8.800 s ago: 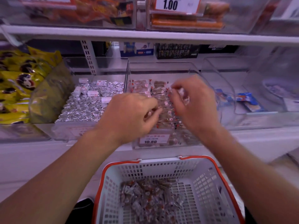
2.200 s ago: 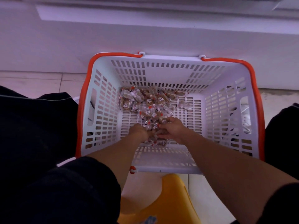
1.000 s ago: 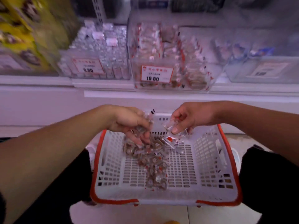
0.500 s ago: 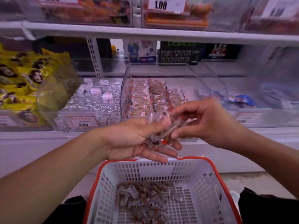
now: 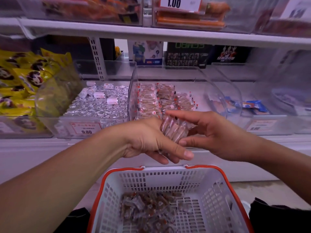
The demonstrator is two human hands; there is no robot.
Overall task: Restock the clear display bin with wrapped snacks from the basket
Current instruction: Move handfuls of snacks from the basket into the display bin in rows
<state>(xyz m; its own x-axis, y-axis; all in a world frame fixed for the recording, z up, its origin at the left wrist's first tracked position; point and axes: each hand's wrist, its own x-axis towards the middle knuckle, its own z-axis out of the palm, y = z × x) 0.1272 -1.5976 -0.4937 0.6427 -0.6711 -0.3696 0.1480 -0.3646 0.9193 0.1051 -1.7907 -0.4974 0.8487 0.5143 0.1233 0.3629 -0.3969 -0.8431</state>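
Observation:
A small stack of clear-wrapped brown snacks (image 5: 175,129) is held in front of the shelf, above the basket. My left hand (image 5: 149,140) cradles the stack from below, fingers curled round it. My right hand (image 5: 210,133) pinches the stack's right side between thumb and fingers. Behind the hands stands the clear display bin (image 5: 133,91), with rows of the same wrapped snacks (image 5: 158,100) lying inside. Below, the white basket with an orange rim (image 5: 218,195) holds a loose pile of wrapped snacks (image 5: 151,211) on its floor.
A bin of silver-foil sweets (image 5: 99,106) with a 9.80 label sits left of the display bin, and yellow panda bags (image 5: 21,81) lie further left. A nearly bare clear bin (image 5: 249,106) with blue packets is on the right. An upper shelf (image 5: 151,33) hangs overhead.
Both hands have risen slightly from the basket toward the bin. The loose handful is now squared into a neat stack between them, and the left hand has turned over around it.

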